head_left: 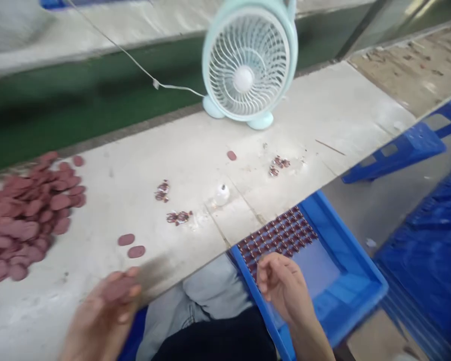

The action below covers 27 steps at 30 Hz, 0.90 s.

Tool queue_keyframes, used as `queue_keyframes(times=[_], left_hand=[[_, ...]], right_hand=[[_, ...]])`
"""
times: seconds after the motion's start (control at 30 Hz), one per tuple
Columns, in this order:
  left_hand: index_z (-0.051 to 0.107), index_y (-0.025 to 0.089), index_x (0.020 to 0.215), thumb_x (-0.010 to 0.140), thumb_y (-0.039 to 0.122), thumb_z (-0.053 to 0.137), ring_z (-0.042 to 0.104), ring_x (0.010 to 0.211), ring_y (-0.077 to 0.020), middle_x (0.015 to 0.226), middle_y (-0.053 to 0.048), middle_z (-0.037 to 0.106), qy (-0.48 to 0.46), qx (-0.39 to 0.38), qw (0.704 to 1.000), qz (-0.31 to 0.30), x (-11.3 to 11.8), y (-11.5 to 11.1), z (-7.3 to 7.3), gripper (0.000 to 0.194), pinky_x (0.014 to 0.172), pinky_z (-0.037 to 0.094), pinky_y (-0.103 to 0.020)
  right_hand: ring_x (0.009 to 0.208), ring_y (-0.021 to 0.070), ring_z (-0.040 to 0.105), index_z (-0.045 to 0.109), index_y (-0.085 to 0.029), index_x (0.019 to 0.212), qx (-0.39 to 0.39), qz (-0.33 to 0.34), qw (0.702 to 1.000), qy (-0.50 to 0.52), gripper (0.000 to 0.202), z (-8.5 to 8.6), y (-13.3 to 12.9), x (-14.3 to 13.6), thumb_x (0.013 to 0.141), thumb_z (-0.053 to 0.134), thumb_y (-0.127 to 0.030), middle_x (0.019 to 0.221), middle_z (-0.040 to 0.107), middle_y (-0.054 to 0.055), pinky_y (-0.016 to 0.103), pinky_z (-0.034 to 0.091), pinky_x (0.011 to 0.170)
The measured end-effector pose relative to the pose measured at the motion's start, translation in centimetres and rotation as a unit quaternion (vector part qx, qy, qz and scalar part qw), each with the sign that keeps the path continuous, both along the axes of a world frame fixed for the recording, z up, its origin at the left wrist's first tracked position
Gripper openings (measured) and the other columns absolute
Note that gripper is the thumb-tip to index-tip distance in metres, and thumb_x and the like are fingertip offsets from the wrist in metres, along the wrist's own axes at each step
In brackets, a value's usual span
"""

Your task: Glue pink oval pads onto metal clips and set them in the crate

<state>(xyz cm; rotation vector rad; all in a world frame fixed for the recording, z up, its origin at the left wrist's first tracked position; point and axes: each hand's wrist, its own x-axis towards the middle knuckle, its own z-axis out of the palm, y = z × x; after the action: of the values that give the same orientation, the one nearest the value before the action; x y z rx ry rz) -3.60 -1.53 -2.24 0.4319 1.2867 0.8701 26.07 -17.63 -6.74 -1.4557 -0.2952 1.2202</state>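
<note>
My left hand [99,321], slightly blurred, grips a flat reddish-brown oval piece [117,289] between thumb and fingers at the bench's near edge. Just beyond it, two like ovals [136,251] lie on the white bench [108,200]. A big heap of these ovals [26,220] covers the bench's left end. My right hand [285,286] hovers over a blue tray [355,258] with its fingers curled in; whatever they hold is hidden. Rows of small dark-red pieces with shiny bits [276,235] fill the tray's far part, partly behind that hand.
Small shiny brown-and-silver clusters [178,217] are scattered mid-bench around a little white dark-tipped container [222,194]. A single oval [231,155] and a thin stick [329,147] lie farther right. The light-blue fan [244,80] stands at the back, its white cord [135,61] trailing left. Blue stools [402,150] flank the bench.
</note>
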Motion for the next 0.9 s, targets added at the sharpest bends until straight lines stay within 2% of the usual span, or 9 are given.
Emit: queue_keyframes(times=[0.07, 0.2, 0.27, 0.33, 0.43, 0.57, 0.7, 0.8, 0.9], left_hand=[[0.081, 0.026, 0.094, 0.058, 0.034, 0.096, 0.076, 0.075, -0.0197, 0.106, -0.006, 0.082, -0.050, -0.018, 0.998, -0.032, 2.2, -1.5, 0.5, 0.040, 0.048, 0.050, -0.015], [0.082, 0.023, 0.094, 0.068, 0.033, 0.092, 0.078, 0.083, -0.0208, 0.105, -0.009, 0.082, -0.147, -0.023, 0.986, -0.079, 5.2, -3.1, 1.8, 0.030, 0.057, 0.056, -0.016], [0.081, 0.022, 0.098, 0.073, 0.030, 0.089, 0.079, 0.084, -0.0201, 0.106, -0.009, 0.082, -0.189, -0.031, 0.977, -0.089, 5.5, -3.3, 1.9, 0.027, 0.060, 0.058, -0.016], [0.080, 0.021, 0.102, 0.078, 0.027, 0.085, 0.078, 0.087, -0.0190, 0.112, -0.010, 0.081, -0.225, -0.034, 0.970, -0.090, 5.4, -3.3, 1.6, 0.026, 0.062, 0.059, -0.016], [0.079, 0.018, 0.109, 0.083, 0.022, 0.080, 0.078, 0.092, -0.0193, 0.118, -0.013, 0.079, -0.267, -0.028, 0.959, -0.090, 5.1, -3.1, 0.6, 0.026, 0.066, 0.060, -0.016], [0.078, 0.017, 0.110, 0.084, 0.019, 0.078, 0.077, 0.099, -0.0213, 0.120, -0.015, 0.078, -0.306, -0.019, 0.947, -0.092, 5.2, -3.1, -0.4, 0.026, 0.071, 0.060, -0.017], [0.078, 0.021, 0.111, 0.077, 0.014, 0.083, 0.077, 0.095, -0.0199, 0.116, -0.010, 0.079, -0.319, -0.028, 0.943, -0.095, 5.6, -3.4, -0.8, 0.035, 0.068, 0.060, -0.017], [0.077, 0.023, 0.114, 0.074, 0.013, 0.085, 0.077, 0.089, -0.0179, 0.118, -0.008, 0.077, -0.305, -0.016, 0.945, -0.118, 5.7, -3.5, -0.7, 0.042, 0.060, 0.057, -0.015], [0.076, 0.023, 0.110, 0.074, 0.013, 0.086, 0.078, 0.092, -0.0193, 0.113, -0.009, 0.079, -0.288, 0.010, 0.947, -0.143, 5.7, -3.7, -0.7, 0.039, 0.063, 0.057, -0.015]], right_hand=[[0.043, 0.0088, 0.040, 0.068, -0.019, 0.094, 0.069, 0.020, 0.990, 0.119, 0.064, 1.6, 4.3, -1.3, 0.091, 0.040, -0.077, 0.066, 0.052, -0.002, 0.017, 0.032, 0.031], [0.055, 0.0067, 0.038, 0.068, -0.012, 0.119, 0.170, 0.014, 0.910, 0.378, 0.078, 3.9, 12.8, -2.0, 0.094, 0.035, -0.078, 0.088, 0.055, 0.004, 0.009, 0.029, 0.033], [0.058, 0.0068, 0.040, 0.069, -0.011, 0.115, 0.181, -0.016, 0.898, 0.400, 0.069, 4.7, 15.7, -1.7, 0.099, 0.034, -0.069, 0.089, 0.055, 0.004, 0.007, 0.034, 0.036], [0.054, 0.0061, 0.037, 0.069, -0.012, 0.102, 0.178, -0.032, 0.897, 0.404, 0.057, 5.3, 17.2, -1.6, 0.104, 0.034, -0.057, 0.079, 0.050, 0.000, 0.006, 0.036, 0.038], [0.045, 0.0044, 0.029, 0.066, -0.016, 0.092, 0.164, -0.029, 0.913, 0.371, 0.040, 6.2, 16.4, -2.6, 0.101, 0.046, -0.050, 0.068, 0.042, -0.006, 0.007, 0.032, 0.034], [0.036, 0.0049, 0.036, 0.067, -0.021, 0.100, 0.164, 0.004, 0.968, 0.189, 0.038, 6.4, 12.0, -5.1, 0.086, 0.068, -0.056, 0.063, 0.053, -0.006, 0.015, 0.035, 0.030], [0.038, 0.0101, 0.050, 0.066, -0.022, 0.104, 0.173, 0.005, 0.983, 0.058, 0.040, 5.6, 8.6, -6.9, 0.089, 0.066, -0.059, 0.066, 0.060, -0.002, 0.021, 0.043, 0.033], [0.038, 0.0108, 0.049, 0.064, -0.023, 0.103, 0.157, -0.004, 0.987, 0.023, 0.037, 5.2, 8.0, -7.2, 0.094, 0.058, -0.059, 0.065, 0.057, -0.002, 0.023, 0.043, 0.033], [0.037, 0.0114, 0.047, 0.062, -0.024, 0.102, 0.159, -0.007, 0.987, 0.001, 0.035, 5.5, 8.0, -7.3, 0.096, 0.054, -0.058, 0.064, 0.056, -0.002, 0.023, 0.041, 0.032]])
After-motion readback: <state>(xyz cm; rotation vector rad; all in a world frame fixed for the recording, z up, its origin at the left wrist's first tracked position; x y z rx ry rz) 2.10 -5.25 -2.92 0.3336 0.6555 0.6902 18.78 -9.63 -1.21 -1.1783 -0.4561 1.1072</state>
